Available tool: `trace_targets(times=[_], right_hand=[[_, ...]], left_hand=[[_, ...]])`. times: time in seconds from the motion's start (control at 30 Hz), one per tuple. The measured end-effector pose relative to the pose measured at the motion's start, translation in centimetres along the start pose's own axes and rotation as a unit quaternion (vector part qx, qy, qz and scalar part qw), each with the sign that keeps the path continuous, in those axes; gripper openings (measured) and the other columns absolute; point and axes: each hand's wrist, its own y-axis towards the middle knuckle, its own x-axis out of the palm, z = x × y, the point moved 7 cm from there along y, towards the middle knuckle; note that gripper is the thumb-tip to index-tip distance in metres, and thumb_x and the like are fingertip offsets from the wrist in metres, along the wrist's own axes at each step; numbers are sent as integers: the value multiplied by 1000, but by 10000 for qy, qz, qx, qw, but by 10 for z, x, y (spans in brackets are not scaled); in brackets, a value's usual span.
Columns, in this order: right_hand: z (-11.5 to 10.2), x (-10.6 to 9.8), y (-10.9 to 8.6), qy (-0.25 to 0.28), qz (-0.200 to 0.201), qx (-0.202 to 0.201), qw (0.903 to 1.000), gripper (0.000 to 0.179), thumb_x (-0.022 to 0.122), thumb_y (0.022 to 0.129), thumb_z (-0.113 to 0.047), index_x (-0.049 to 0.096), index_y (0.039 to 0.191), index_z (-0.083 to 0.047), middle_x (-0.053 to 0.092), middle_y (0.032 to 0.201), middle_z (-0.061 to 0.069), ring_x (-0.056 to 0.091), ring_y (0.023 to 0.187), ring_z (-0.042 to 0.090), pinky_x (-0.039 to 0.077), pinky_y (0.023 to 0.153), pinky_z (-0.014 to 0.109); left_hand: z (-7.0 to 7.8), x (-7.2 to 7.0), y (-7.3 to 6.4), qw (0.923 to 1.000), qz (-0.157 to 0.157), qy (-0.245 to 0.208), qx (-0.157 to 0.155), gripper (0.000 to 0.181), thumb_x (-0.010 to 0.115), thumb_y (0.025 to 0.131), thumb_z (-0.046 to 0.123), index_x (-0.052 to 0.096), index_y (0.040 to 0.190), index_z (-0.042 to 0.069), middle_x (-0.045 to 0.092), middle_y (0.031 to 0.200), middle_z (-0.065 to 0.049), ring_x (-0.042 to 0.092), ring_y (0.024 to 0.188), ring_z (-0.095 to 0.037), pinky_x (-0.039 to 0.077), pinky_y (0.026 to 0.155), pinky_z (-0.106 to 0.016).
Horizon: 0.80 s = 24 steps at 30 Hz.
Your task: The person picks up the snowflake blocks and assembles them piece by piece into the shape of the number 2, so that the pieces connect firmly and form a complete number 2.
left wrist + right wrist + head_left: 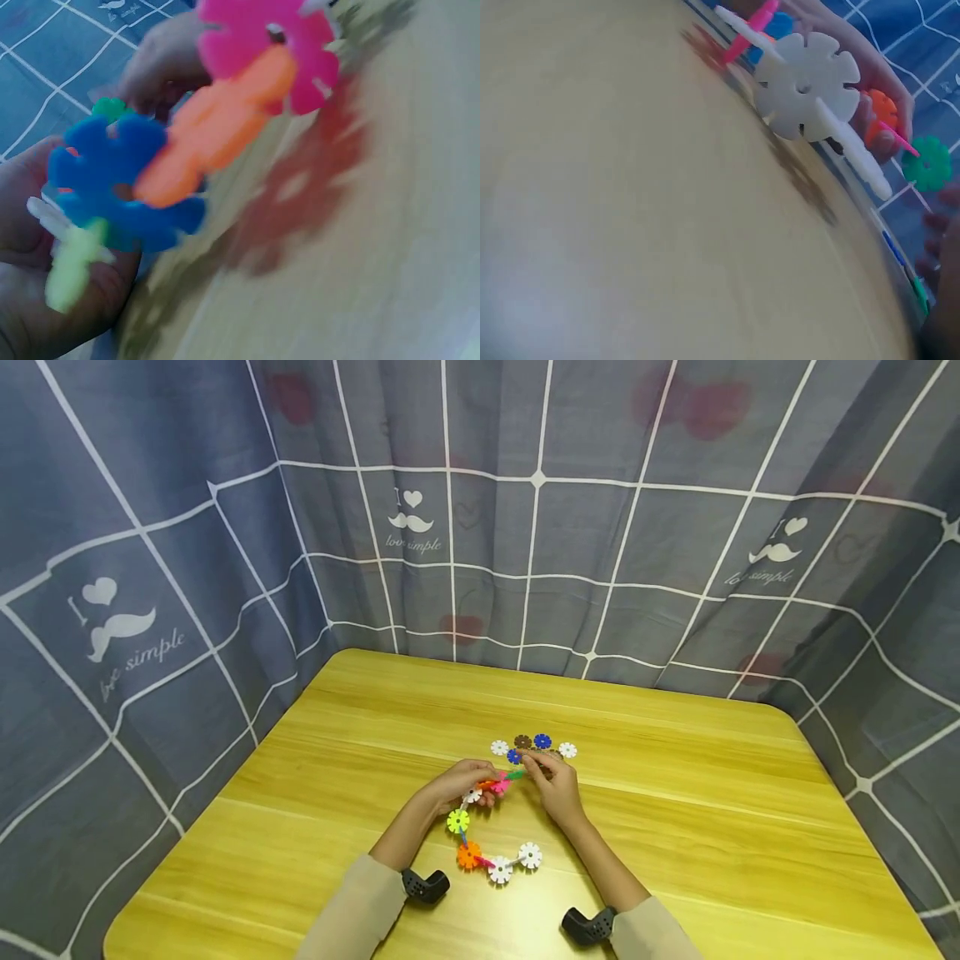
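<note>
A chain of notched, flower-shaped interlocking discs curves over the table; an orange disc (469, 856), a yellow-green disc (458, 821) and a white disc (808, 86) belong to it. My left hand (459, 783) grips its far part, fingers around an orange disc (882, 112) beside a pink one. At that end sticks out a green disc (926, 163). Right beside it is my right hand (557, 787), fingers bent, thumb and index tips near the green disc and a blue disc (513, 757). I cannot tell which disc, if any, these fingertips pinch.
Past the right hand lie loose discs: white (499, 747), brown (522, 742), blue (542, 741) and another white one (567, 750). The wooden table (712, 827) meets a grey checked curtain (487, 527) at its back and sides.
</note>
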Motion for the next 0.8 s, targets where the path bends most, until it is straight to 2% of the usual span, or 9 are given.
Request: trace_targets(times=[0.07,0.13,0.23,0.37,0.47,0.53,0.67,0.73,0.8], right_hand=[[2,1,1,-903,-20,-72,9959,23,64,87,-18,69,107,-7,63,92,4,51,79,14,46,67,28],[1,4,0,-1613,-131,-236,9865,24,71,82,-22,71,102,-9,60,93,3,48,82,16,44,68,31],[-2,5,-3,-1981,-192,-331,9794,22,76,76,-23,71,92,-9,59,91,4,48,84,19,44,69,33],[0,3,-6,-2181,-169,-122,9757,27,75,78,-26,70,98,-8,56,88,2,46,80,15,42,66,29],[2,4,-8,-2197,-262,-7,9752,26,73,79,-28,71,98,-10,53,87,1,43,79,13,40,65,27],[2,4,-9,-2057,-334,6,9780,22,73,80,-28,72,94,-11,53,88,0,42,78,12,39,65,28],[2,3,-13,-1720,-528,43,9837,24,75,76,-31,71,92,-13,54,91,-2,42,78,11,40,65,28],[4,2,-14,-1464,-604,212,9872,27,78,73,-28,68,93,-13,53,88,-3,43,76,11,41,65,27],[7,-1,-14,-1000,-515,489,9924,26,78,73,-23,64,92,-11,55,83,-4,46,72,10,43,62,24]], left_hand=[[-1,0,-1,9999,-26,-79,-113,27,53,93,26,58,101,1,59,73,-6,54,55,-11,44,52,-20],[-1,-1,-1,9998,-84,-84,-172,37,53,93,32,56,109,-1,61,74,-7,53,53,-10,43,50,-19],[0,0,-2,9996,-232,18,-144,47,55,92,35,55,114,-6,62,72,-6,50,51,-9,41,47,-18],[1,1,-3,9993,-332,173,-51,46,58,91,31,58,110,-10,59,67,-4,46,49,-7,37,45,-17],[0,1,-3,9994,-271,204,-65,42,58,91,30,60,107,-9,57,65,-2,45,48,-6,36,45,-17],[-2,1,-3,9996,-201,165,-119,40,58,91,29,61,108,-7,56,63,-2,45,48,-6,37,44,-17],[-2,0,-3,9997,-162,109,-151,38,57,92,29,61,109,-5,55,62,-1,45,48,-6,37,44,-16],[-1,-1,-3,9997,-167,106,-140,38,56,92,29,61,108,-5,55,62,0,44,48,-5,36,44,-16],[0,-1,-3,9997,-176,88,-135,38,56,92,29,62,106,-6,55,62,0,43,48,-5,35,44,-16]])
